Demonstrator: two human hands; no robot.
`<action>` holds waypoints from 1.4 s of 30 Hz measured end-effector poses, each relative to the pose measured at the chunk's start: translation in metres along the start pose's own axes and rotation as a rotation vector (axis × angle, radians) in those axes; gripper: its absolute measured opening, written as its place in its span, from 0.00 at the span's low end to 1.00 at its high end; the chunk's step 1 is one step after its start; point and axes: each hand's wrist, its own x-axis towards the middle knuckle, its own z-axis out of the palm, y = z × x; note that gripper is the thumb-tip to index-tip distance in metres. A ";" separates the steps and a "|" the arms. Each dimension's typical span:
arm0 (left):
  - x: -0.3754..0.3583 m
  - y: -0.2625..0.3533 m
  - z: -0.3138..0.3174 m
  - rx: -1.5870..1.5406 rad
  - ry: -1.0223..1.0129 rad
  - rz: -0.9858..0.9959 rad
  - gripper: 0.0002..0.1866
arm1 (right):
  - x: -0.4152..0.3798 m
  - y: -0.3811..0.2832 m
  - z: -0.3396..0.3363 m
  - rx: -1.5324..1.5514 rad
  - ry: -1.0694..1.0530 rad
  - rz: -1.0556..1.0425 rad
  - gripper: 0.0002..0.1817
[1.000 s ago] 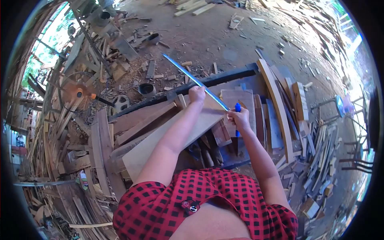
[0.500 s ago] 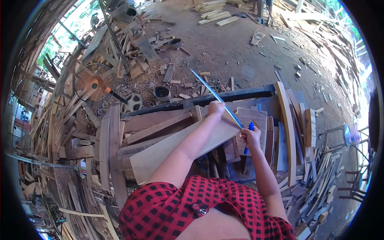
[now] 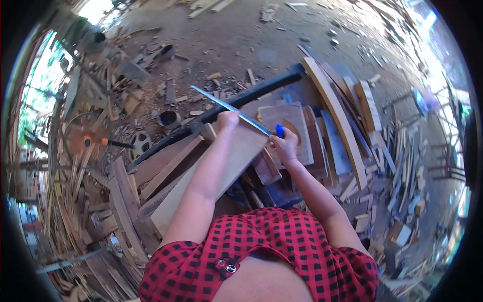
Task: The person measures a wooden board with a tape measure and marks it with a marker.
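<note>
A long thin metal ruler (image 3: 252,122) lies slantwise across the far end of a pale wooden board (image 3: 216,173), its tip reaching out past the dark beam. My left hand (image 3: 229,120) is closed on the ruler at the board's far edge. At the ruler's near end, my right hand (image 3: 285,144) is closed round a blue marker (image 3: 279,131), its fingers touching the ruler and the board's corner. Fingertip detail is small and partly blurred.
A dark beam (image 3: 241,100) runs behind the board. A long curved plank (image 3: 334,116) stands right of my right hand, and a flat square board (image 3: 287,121) lies beside it. Wood scraps, a round can (image 3: 169,119) and a fan (image 3: 87,142) are at the left.
The view has turned and shifted, so the bench and the board look more tilted and further left. Both hands keep their hold, and the blue marker shows less below my right hand.
</note>
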 end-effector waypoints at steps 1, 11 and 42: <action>0.000 -0.002 0.001 -0.023 0.017 -0.001 0.17 | 0.000 0.004 0.001 0.034 0.003 -0.001 0.05; -0.006 0.001 0.001 -0.062 0.044 -0.004 0.14 | -0.002 -0.004 -0.009 0.296 -0.058 0.217 0.04; 0.023 -0.016 0.003 -0.542 -0.125 -0.284 0.08 | 0.016 0.003 -0.004 0.302 -0.079 0.200 0.04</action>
